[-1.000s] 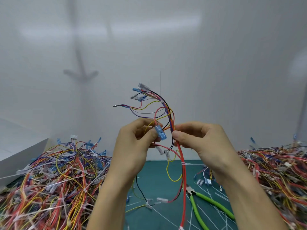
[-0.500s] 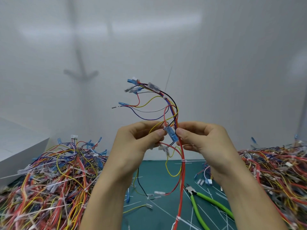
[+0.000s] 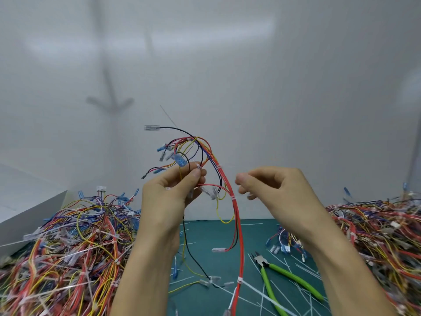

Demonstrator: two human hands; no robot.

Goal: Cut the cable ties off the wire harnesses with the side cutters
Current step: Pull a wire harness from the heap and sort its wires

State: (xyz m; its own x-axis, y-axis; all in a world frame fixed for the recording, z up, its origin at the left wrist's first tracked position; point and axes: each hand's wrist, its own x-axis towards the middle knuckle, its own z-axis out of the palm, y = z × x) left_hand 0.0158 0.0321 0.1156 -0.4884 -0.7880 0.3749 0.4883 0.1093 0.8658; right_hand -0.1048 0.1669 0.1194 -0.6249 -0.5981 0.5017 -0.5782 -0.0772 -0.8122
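At the far left a white box (image 3: 27, 210) runs out of view. In front of it a pile of wire harnesses (image 3: 68, 247) spills past the bottom edge, too tangled for me to tell one from another.

My left hand (image 3: 168, 197) is raised above the counter (image 3: 205, 238), which has a green mat on it. My thumb and forefinger pinch a few thin leads of the wire harness (image 3: 224, 180) I hold up, and the back of my hand hides how the other fingers lie. Above that pinch the harness fans into red, yellow, black and purple leads tipped with blue and clear terminals. Below it a thick red bundle drops to the mat and off the bottom edge. White cable ties (image 3: 232, 197) ring that bundle: one level with my fingertips, one between my hands, and one low, next to the mat.

My right hand (image 3: 278, 190) is just beside the red bundle and apart from it, fingers curled toward the thumb. A pale blur sits at the fingertips, and I cannot tell whether they grip anything.

Below that wrist the side cutters (image 3: 265, 265) lie untouched on the mat. Their handles are green and they lie among white tie offcuts (image 3: 182, 280). My right forearm covers part of a small harness (image 3: 284, 247) with blue connectors. Further right a second pile (image 3: 376, 242) of harnesses is cut off by the edge.
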